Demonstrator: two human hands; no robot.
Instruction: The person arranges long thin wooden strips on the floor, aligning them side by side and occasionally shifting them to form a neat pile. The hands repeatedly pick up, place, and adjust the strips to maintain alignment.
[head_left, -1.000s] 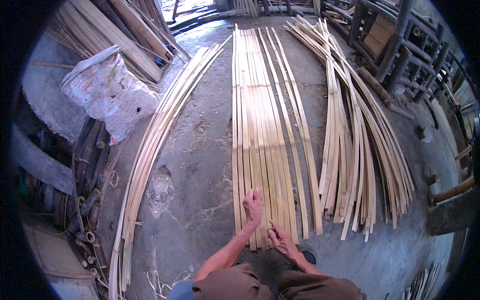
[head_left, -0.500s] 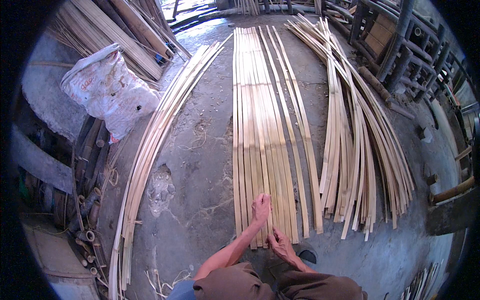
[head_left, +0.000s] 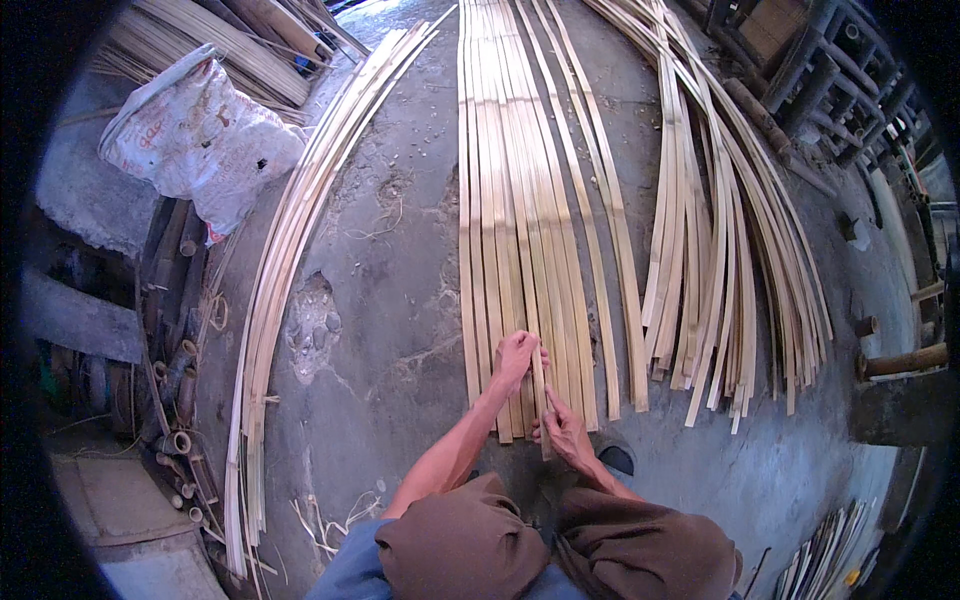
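Observation:
Long, flat bamboo strips (head_left: 480, 230) lie side by side on the floor in front of me, running away from my knees. My left hand (head_left: 516, 354) is closed around one bamboo strip (head_left: 538, 376) of this row, a little way up from its near end. Lower down, my right hand (head_left: 566, 432) pinches the same strip by its near end, which sticks out toward me past the ends beside it. Two looser strips (head_left: 588, 225) lie just right of the row, with gaps between them.
A curved bundle of strips (head_left: 285, 250) lies at left, a fanned, crossing pile (head_left: 690, 250) at right. A stained white sack (head_left: 200, 145) leans at the upper left above bamboo pole pieces (head_left: 180, 440). A dark pole rack (head_left: 830, 90) stands at the far right. Thin shavings (head_left: 325, 525) lie near my left knee.
My view has tipped downward, so the strips and hands sit higher or shifted in the picture. Both hands stay on the one strip, whose near end now juts out further toward me.

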